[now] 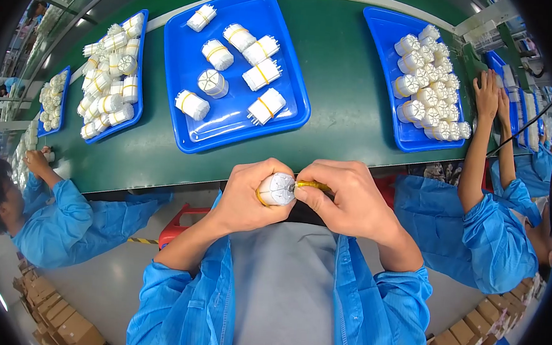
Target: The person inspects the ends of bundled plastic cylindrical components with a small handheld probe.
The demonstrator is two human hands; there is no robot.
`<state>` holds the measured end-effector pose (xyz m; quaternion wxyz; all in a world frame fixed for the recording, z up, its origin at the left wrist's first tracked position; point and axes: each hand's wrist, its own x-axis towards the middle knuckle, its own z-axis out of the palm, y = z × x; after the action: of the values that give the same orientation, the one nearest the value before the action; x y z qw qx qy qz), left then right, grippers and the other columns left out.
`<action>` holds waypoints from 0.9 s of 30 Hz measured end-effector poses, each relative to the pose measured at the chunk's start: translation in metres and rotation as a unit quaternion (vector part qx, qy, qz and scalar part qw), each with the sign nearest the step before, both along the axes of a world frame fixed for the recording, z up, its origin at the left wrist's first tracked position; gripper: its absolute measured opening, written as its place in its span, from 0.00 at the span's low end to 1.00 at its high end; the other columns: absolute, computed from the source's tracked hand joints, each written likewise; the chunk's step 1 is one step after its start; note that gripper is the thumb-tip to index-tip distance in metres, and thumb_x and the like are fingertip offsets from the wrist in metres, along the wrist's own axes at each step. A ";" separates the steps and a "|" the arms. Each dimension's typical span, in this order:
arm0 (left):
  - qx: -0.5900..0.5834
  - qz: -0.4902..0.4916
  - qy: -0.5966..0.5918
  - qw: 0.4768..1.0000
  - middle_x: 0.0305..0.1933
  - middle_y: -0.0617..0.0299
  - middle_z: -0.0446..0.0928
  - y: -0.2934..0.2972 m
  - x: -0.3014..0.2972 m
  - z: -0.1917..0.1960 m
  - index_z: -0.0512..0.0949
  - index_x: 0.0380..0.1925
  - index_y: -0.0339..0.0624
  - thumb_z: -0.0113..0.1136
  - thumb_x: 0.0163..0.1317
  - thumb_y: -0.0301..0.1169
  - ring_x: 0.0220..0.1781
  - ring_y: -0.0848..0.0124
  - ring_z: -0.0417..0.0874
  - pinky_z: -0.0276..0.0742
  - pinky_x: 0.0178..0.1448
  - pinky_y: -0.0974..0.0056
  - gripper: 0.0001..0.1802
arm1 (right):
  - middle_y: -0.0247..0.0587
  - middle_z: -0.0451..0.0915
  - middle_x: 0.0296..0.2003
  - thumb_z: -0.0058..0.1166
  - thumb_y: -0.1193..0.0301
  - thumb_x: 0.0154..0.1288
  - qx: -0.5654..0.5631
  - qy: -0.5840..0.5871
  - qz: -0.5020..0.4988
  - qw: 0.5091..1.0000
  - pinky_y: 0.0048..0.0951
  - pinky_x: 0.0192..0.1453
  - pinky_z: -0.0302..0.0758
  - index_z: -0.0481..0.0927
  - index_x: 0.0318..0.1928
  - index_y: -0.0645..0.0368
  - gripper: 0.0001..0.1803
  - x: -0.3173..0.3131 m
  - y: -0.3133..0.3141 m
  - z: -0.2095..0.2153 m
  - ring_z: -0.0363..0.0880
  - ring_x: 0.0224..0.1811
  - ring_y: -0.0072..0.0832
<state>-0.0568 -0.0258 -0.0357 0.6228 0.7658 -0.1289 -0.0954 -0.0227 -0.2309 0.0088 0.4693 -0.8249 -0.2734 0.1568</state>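
My left hand (254, 195) is wrapped round a white cylindrical bundle (276, 189) with a yellow band, its segmented end facing right. Between the thumb and forefinger of my right hand (345, 197) is a slim yellow stick-like piece (314, 185); its exact kind does not show. The tip of that piece meets the end of the bundle, or comes very close to it. Both hands are together in front of my body, at the bench's near edge. Beyond them, a blue tray (192, 143) holds several similar banded white bundles (213, 83), some with thin prongs.
The green bench (338, 81) also carries a fuller blue tray (410, 145) to the right and another (139, 101) to the left. Co-workers in blue sit on both sides, one with hands (486, 95) on the bench. A red stool (181, 222) and cardboard boxes (80, 328) stand below.
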 end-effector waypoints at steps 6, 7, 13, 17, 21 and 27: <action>0.031 -0.011 -0.052 0.998 0.31 0.57 0.81 0.002 -0.002 -0.006 0.78 0.34 0.38 0.72 0.42 0.22 0.31 0.65 0.83 0.77 0.35 0.64 0.17 | 0.45 0.81 0.27 0.59 0.70 0.61 -0.023 0.004 0.027 0.999 0.44 0.30 0.71 0.82 0.33 0.60 0.06 0.001 0.000 0.002 0.80 0.29 0.46; 0.037 -0.014 -0.068 0.997 0.31 0.57 0.80 0.002 -0.001 -0.007 0.78 0.34 0.38 0.72 0.41 0.22 0.31 0.63 0.83 0.77 0.35 0.63 0.17 | 0.44 0.81 0.26 0.59 0.70 0.61 -0.041 -0.005 0.033 0.999 0.44 0.30 0.71 0.82 0.32 0.60 0.06 0.001 0.000 0.003 0.80 0.29 0.46; 0.054 -0.009 -0.098 0.994 0.30 0.56 0.80 0.001 -0.001 -0.015 0.77 0.33 0.38 0.72 0.41 0.22 0.30 0.61 0.82 0.76 0.34 0.62 0.17 | 0.43 0.80 0.26 0.58 0.69 0.61 -0.103 -0.024 0.042 0.994 0.45 0.30 0.71 0.82 0.32 0.60 0.07 0.001 0.003 0.003 0.80 0.30 0.46; 0.010 -0.022 -0.038 0.999 0.31 0.60 0.80 0.003 0.005 -0.013 0.77 0.36 0.38 0.73 0.46 0.24 0.31 0.67 0.82 0.76 0.36 0.65 0.17 | 0.47 0.80 0.26 0.59 0.68 0.63 -0.028 0.025 0.046 0.998 0.43 0.31 0.71 0.82 0.34 0.61 0.08 0.012 0.001 -0.005 0.79 0.29 0.47; -0.145 0.016 0.100 0.984 0.35 0.64 0.80 0.004 0.004 -0.013 0.76 0.41 0.38 0.73 0.49 0.25 0.36 0.72 0.80 0.76 0.41 0.66 0.19 | 0.43 0.77 0.24 0.60 0.71 0.65 0.012 0.095 0.002 0.995 0.30 0.29 0.69 0.82 0.38 0.65 0.09 0.013 0.000 -0.001 0.74 0.23 0.28; -0.165 -0.014 0.145 0.975 0.39 0.63 0.78 0.009 0.003 -0.007 0.75 0.44 0.38 0.73 0.49 0.26 0.40 0.75 0.78 0.74 0.47 0.68 0.22 | 0.41 0.77 0.24 0.59 0.71 0.66 0.021 0.070 -0.007 0.997 0.29 0.28 0.68 0.81 0.38 0.65 0.08 0.014 0.000 -0.005 0.72 0.23 0.25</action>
<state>-0.0538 -0.0165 -0.0430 0.7516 0.6283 -0.0617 -0.1911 -0.0091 -0.2311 0.0037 0.5052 -0.8039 -0.2377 0.2051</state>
